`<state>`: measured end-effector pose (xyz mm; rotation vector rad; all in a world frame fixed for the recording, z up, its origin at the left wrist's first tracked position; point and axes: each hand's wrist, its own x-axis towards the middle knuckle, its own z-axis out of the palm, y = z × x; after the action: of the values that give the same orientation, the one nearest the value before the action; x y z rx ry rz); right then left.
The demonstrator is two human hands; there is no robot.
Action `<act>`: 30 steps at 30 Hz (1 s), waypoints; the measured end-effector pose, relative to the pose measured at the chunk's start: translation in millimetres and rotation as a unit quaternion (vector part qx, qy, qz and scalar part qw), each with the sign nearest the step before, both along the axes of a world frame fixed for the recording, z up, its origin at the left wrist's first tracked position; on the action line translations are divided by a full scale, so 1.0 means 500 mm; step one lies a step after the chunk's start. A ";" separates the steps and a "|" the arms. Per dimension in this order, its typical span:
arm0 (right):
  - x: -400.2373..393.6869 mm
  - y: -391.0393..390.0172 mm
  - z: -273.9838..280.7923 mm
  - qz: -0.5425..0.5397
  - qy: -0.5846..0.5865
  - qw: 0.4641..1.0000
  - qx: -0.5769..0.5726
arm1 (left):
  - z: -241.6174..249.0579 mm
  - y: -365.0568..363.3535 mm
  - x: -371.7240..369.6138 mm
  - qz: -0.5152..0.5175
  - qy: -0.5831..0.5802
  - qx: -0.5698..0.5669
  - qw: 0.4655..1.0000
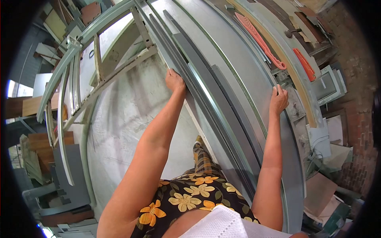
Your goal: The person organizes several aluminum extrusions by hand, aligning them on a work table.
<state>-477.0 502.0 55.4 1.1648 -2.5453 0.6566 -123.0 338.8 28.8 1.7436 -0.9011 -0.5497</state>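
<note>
Floral dress; hands press long grey panel.

Single head view — downward, close over the workbench

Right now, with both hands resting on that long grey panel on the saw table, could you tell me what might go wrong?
The left hand grips the edge of the grey panel, next to the narrow grey strips; fingers might get pinched there. The right hand presses flat near the far edge, away from the orange push stick, which lies unused. The long panel overhangs toward the person and could tip or swing.
</note>
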 end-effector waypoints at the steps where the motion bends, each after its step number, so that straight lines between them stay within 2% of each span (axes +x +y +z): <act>1: 0.000 -0.003 -0.004 -0.001 0.001 1.000 0.000 | 0.002 0.000 0.002 -0.001 0.002 -0.003 1.000; 12: 0.007 -0.102 -0.022 0.005 0.003 1.000 -0.004 | -0.030 -0.083 0.016 0.008 0.006 0.020 1.000; 21: 0.041 -0.178 -0.009 -0.007 0.033 0.999 0.001 | -0.045 -0.167 0.043 0.016 0.009 -0.021 1.000; 30: 0.058 -0.251 -0.012 -0.002 0.028 1.000 0.004 | -0.047 -0.233 0.071 0.004 -0.007 0.017 1.000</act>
<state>-448.0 376.7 49.7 1.1638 -2.5064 0.6049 -87.4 222.1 5.4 1.7826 -0.8980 -0.5506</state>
